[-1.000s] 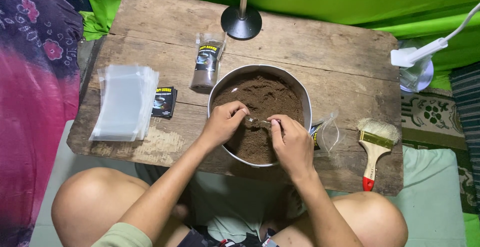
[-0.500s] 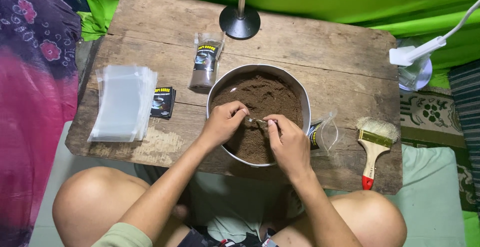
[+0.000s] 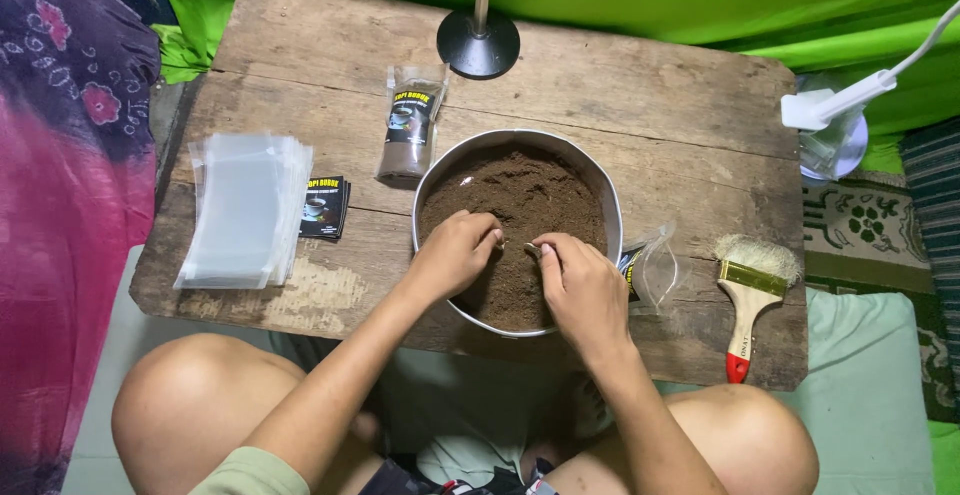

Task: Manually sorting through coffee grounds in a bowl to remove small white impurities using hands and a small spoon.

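A round metal bowl (image 3: 600,190) full of brown powder (image 3: 520,195) stands on the low wooden table (image 3: 620,85) in front of me. Both hands are over the powder, fingers curled. My left hand (image 3: 455,255) and my right hand (image 3: 580,290) meet at a small shiny metal piece (image 3: 530,248), probably a spoon, and each pinches one end of it. Most of the piece is hidden by my fingers. A clear pouch (image 3: 655,273) with a dark label lies against the bowl's right side, just beyond my right hand.
A filled pouch of powder (image 3: 408,135) lies behind the bowl. A stack of clear bags (image 3: 245,210) and dark labels (image 3: 325,207) sit at the left. A paintbrush (image 3: 750,300) is at the right, a lamp base (image 3: 478,45) at the back, a white clip lamp (image 3: 830,115) at the far right.
My hands stay together over the powder with only small finger movements. The view has shifted slightly. Nothing else on the table has moved.
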